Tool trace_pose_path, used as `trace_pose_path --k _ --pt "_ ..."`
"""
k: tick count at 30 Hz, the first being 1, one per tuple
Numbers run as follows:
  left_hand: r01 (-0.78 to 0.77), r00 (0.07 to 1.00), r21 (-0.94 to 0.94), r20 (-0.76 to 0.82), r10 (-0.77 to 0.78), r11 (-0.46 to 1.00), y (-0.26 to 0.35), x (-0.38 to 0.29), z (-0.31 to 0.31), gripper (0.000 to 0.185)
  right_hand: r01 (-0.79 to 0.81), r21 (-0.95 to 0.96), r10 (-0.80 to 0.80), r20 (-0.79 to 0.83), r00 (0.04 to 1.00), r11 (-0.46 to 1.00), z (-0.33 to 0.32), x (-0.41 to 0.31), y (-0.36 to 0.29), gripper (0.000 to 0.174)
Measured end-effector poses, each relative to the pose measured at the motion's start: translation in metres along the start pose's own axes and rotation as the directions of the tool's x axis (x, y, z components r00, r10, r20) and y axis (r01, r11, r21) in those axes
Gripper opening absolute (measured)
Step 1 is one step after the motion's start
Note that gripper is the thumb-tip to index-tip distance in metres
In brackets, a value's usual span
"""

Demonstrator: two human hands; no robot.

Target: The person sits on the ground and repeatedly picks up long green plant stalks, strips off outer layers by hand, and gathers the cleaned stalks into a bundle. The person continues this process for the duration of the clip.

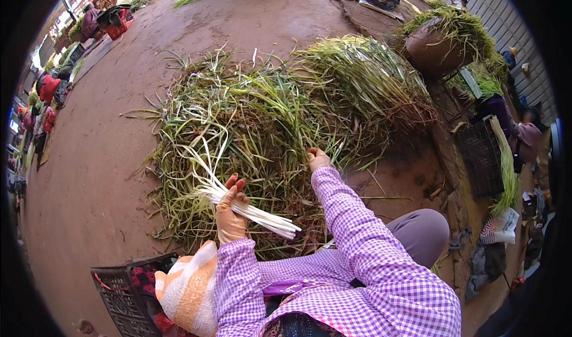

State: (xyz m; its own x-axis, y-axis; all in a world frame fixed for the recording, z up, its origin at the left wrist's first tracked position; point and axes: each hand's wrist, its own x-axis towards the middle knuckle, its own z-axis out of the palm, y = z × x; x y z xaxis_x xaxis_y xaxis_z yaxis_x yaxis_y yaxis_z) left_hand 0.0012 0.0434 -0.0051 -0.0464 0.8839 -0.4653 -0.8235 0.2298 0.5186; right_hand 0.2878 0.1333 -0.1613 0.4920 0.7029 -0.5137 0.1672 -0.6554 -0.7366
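My left hand [232, 214], in a tan glove, is closed around a bunch of peeled white-stemmed plants [263, 215], stem ends to the right and thin leaf tops trailing up and left. My right hand [318, 159] reaches into the heap of green stalks and leaves [263, 118] on the ground before me. Its fingers are bent at some green stalks [292, 131]; whether they grip them is hard to tell. Behind and to the right lies a thick sheaf of unpeeled green plants [371, 77] with reddish-brown roots.
At lower left stands a black plastic crate [123, 292], beside an orange-and-white towel [192, 288]. A filled sack [435, 46] topped with greens stands at upper right. Another black crate [480, 158] with long green plants is at right, near a person [529, 140]. More people sit along the left.
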Motion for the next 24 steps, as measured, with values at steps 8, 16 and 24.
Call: trace_pose_path --k 8,16,24 --pt "0.018 1.000 0.095 -0.024 -0.016 0.995 0.009 0.002 0.003 0.029 0.354 -0.615 -0.209 0.297 0.932 0.705 0.008 -0.083 -0.070 0.029" --pt "-0.018 0.995 0.326 -0.084 0.048 0.945 0.033 -0.026 0.006 0.020 0.588 -0.515 -0.269 0.566 0.780 0.624 0.027 -0.171 -0.107 0.038" --pt "-0.030 0.960 0.502 -0.227 0.165 0.864 0.023 -0.032 -0.006 0.017 0.140 0.068 -0.148 0.678 0.720 0.988 0.043 -0.192 -0.058 0.027"
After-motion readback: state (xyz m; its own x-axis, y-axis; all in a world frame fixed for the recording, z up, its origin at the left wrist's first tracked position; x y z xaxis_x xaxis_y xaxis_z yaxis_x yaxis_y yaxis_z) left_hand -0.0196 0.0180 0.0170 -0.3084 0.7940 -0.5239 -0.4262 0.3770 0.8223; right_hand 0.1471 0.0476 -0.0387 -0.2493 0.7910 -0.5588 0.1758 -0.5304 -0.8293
